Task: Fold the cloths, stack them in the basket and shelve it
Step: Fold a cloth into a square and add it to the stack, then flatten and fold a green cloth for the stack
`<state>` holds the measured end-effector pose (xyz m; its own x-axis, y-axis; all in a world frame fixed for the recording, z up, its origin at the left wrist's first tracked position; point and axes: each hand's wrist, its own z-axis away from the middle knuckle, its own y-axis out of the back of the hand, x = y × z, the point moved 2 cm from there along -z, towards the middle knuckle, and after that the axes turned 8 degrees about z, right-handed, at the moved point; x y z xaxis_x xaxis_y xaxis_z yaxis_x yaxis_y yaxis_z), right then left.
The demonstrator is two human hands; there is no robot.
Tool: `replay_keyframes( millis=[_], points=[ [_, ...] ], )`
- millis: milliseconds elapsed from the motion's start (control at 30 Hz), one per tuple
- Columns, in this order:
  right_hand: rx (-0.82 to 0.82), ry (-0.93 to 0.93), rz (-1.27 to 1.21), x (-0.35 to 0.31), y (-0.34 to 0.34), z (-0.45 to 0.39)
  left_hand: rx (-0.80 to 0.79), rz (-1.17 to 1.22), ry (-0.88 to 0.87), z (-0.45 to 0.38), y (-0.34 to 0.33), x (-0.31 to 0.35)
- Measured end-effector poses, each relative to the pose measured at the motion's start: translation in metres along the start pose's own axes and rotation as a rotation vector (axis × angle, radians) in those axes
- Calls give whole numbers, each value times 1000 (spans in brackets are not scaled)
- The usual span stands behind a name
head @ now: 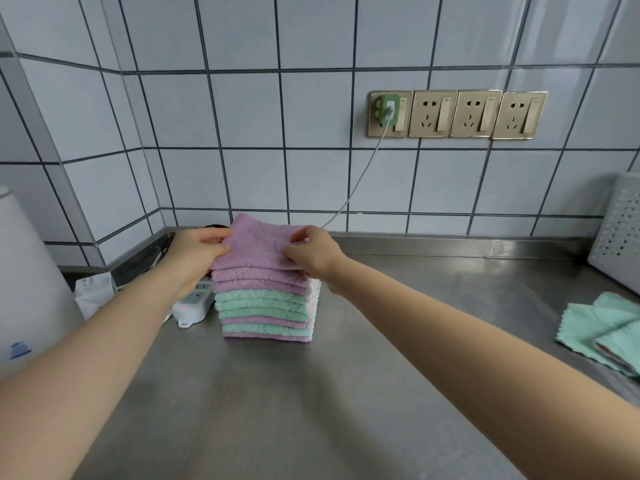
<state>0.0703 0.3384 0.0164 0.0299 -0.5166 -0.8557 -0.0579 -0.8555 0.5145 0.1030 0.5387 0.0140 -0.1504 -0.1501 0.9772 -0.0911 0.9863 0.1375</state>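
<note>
stack [265, 303]: lilac, mint layers | top cloth [258, 245]: lilac | basket [620, 233]: white, perforated | counter [311, 393]: steel-grey

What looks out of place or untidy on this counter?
Mostly tidy. The folded stack stands on the bare steel counter, not in the white basket at the right edge. Both hands, left and right, pinch the top purple cloth, tilted. Loose green cloths lie apart, crumpled.
</note>
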Motion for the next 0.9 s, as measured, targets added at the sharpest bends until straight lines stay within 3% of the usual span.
replay_keyframes(
  millis=[133, 267, 400, 567, 667, 900],
  points=[
    [23, 67, 186, -2, 1, 8, 4, -396, -187, 8, -1, 1],
    [8, 135, 324, -4, 10, 22, -79, -531, -132, 15, 3, 6],
    [-23, 141, 417, 6, 33, 54, -30, -657, -306, 37, -1, 25],
    [-46, 101, 532, 46, 77, 117, -37, -665, -505, 95, -53, 41],
    [-44, 28, 566, 85, 112, 159, -96, -583, -493, 134, -104, 36],
    [103, -161, 675, 185, 213, 245, -429, -507, -434, 202, -245, -2]
  ],
)
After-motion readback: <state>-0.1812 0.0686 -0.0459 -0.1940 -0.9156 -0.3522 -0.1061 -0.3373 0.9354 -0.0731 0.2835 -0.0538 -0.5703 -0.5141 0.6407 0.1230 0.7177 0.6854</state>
